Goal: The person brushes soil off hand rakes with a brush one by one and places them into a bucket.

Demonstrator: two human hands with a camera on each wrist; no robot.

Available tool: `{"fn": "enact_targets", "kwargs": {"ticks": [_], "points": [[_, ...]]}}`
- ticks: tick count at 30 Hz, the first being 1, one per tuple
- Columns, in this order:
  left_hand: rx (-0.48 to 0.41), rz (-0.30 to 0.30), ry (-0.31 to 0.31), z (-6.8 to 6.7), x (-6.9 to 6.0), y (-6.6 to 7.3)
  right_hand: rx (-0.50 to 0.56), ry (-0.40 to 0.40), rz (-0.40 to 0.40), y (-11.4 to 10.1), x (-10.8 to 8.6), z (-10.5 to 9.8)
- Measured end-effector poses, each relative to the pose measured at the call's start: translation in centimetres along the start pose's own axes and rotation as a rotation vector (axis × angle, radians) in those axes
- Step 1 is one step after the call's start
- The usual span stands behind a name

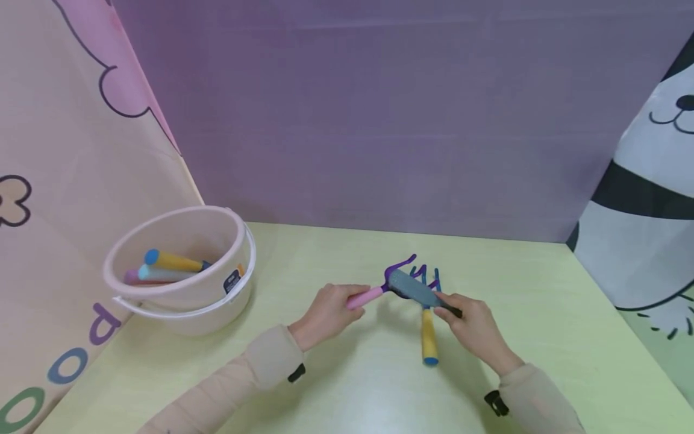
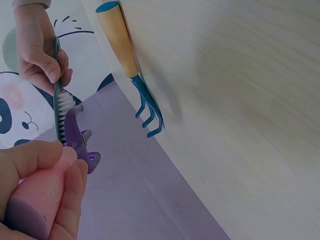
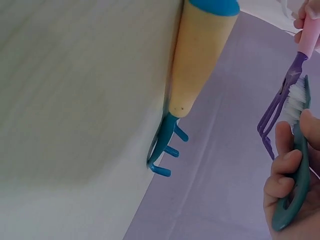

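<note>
My left hand (image 1: 332, 314) grips the pink handle of a small hand rake (image 1: 365, 298) with purple tines, held above the table. A dark green scrubbing brush (image 1: 414, 288) with white bristles is in my right hand (image 1: 476, 328), gripped by its handle. In the left wrist view, the bristles face the rake's purple head (image 2: 75, 134) and appear to touch it. Below both hands, a second hand rake (image 1: 428, 337) with a yellow handle and blue tines lies on the table, with neither hand on it.
To the left stands a pale pink bucket (image 1: 217, 304) with its white bail handle lowered. Inside it lie several tools, among them one with a yellow handle (image 1: 176, 260). A purple backdrop (image 1: 379, 120) rises behind the light table (image 1: 542, 337); printed panels flank it.
</note>
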State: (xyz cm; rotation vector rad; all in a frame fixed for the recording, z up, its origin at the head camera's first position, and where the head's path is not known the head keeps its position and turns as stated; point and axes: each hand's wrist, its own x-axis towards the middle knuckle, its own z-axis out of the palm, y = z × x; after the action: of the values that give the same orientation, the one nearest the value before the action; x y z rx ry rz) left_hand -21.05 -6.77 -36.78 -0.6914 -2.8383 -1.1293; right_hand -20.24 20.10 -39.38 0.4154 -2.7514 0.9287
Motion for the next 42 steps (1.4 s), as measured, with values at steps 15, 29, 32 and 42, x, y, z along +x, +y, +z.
{"fn": "enact_targets", "kwargs": {"ticks": [15,29,32,42], "points": [[0.004,0.020,0.016,0.1,-0.2,0.0,0.195,-0.055,0.139,-0.2,0.1,-0.5],[0.016,0.027,0.026,0.2,-0.2,-0.2,0.228,-0.040,0.181,0.0,0.0,-0.8],[0.038,0.050,0.055,0.3,-0.2,-0.4,0.236,-0.047,0.197,0.0,-0.1,-0.9],[0.004,-0.023,0.082,0.1,-0.1,-1.3,0.265,-0.023,0.217,-0.8,-0.6,-1.7]]}}
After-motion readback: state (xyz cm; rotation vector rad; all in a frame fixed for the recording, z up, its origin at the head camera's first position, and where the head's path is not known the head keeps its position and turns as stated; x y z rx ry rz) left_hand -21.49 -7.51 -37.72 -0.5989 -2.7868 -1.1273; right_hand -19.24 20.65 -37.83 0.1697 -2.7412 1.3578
